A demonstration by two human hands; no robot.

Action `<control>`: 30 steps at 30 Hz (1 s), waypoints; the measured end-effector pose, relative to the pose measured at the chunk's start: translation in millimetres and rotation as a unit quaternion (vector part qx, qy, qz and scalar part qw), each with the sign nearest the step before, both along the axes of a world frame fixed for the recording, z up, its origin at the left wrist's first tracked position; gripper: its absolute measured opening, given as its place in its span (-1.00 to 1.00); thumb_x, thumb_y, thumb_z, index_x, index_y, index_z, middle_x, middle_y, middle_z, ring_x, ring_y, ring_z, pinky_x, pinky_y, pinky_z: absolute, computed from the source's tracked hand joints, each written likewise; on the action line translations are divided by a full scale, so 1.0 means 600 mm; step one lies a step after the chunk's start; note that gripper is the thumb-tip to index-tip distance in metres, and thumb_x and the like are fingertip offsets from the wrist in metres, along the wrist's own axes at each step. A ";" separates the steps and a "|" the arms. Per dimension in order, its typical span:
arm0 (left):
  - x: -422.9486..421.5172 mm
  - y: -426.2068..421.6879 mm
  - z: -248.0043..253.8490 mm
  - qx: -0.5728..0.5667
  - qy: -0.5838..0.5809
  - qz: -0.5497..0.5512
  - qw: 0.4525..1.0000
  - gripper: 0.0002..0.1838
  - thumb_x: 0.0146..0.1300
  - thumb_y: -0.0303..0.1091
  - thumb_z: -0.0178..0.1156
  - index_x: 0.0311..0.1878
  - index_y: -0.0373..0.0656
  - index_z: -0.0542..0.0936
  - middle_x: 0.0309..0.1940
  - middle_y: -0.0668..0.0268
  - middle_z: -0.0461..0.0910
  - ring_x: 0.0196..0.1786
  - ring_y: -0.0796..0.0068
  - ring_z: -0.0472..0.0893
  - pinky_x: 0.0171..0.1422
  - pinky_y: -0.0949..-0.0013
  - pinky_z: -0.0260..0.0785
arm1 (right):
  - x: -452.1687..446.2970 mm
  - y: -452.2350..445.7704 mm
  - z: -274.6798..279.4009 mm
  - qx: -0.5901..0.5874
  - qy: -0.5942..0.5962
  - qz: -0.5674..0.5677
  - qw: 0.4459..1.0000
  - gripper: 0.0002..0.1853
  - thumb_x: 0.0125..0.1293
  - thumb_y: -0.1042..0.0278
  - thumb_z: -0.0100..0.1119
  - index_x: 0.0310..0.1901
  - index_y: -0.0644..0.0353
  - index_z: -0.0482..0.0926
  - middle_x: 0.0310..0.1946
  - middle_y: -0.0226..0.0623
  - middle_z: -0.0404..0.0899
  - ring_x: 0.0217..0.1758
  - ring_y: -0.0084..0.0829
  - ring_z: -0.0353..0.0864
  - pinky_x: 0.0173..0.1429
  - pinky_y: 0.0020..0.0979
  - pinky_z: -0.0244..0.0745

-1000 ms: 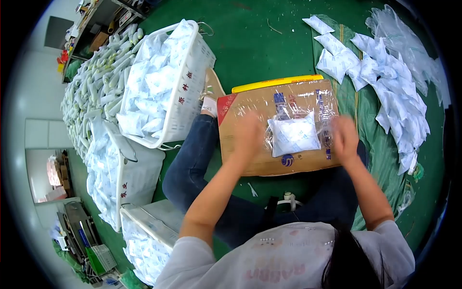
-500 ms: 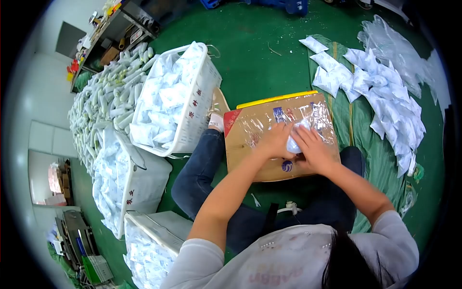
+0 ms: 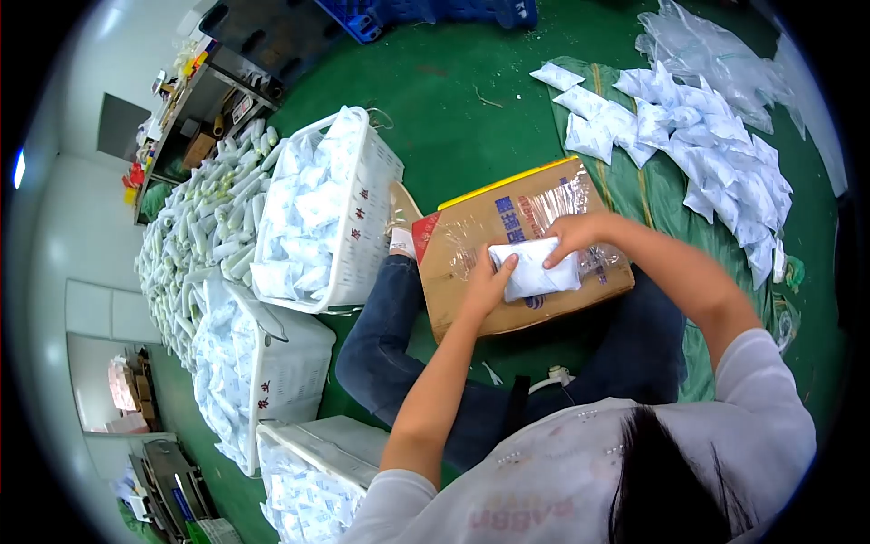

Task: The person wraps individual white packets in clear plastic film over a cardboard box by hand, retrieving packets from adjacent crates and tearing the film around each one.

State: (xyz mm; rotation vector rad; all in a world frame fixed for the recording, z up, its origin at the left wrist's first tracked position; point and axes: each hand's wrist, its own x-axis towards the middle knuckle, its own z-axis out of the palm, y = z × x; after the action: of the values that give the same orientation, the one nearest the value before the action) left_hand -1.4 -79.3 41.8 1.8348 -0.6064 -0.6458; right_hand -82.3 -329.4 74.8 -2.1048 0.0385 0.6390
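A flat white packet (image 3: 536, 268) is held just over a cardboard box (image 3: 462, 295) wrapped partly in clear film. My left hand (image 3: 488, 279) grips the packet's left end, thumb on top. My right hand (image 3: 576, 238) has its upper right corner, with the thumb on the face; the other fingers are partly hidden behind it. The box lies across my lap and carries blue print and a red corner patch.
White crates (image 3: 376, 213) full of similar packets stand at my left, beside a heap of wrapped, pale green long pieces (image 3: 195, 231). On my right, a packet pile (image 3: 716, 154) lies on green sheeting (image 3: 625, 186), near clear plastic (image 3: 711, 54).
Before, both hands pressed on the packet, bunched up against the box. Now it is flat and more visible, held between the two hands, and my right elbow has swung outward.
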 end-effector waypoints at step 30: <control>0.037 -0.094 -0.037 0.167 -0.479 -0.239 0.828 -0.29 0.19 0.00 0.22 0.47 0.31 0.37 0.59 0.18 0.08 0.60 0.10 0.11 0.58 -0.28 -0.14 | -0.159 0.167 0.137 -0.205 -0.071 0.165 0.962 -0.59 0.05 0.24 0.39 -0.04 0.04 0.55 -0.28 -0.11 0.70 -0.17 -0.03 0.73 -0.10 -0.05 0.60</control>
State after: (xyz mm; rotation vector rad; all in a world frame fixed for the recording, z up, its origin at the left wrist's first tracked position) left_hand 20.9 -135.8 19.8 2.3108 -1.7502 -0.0691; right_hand -177.6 -229.4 157.2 -2.5831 -0.2909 0.7206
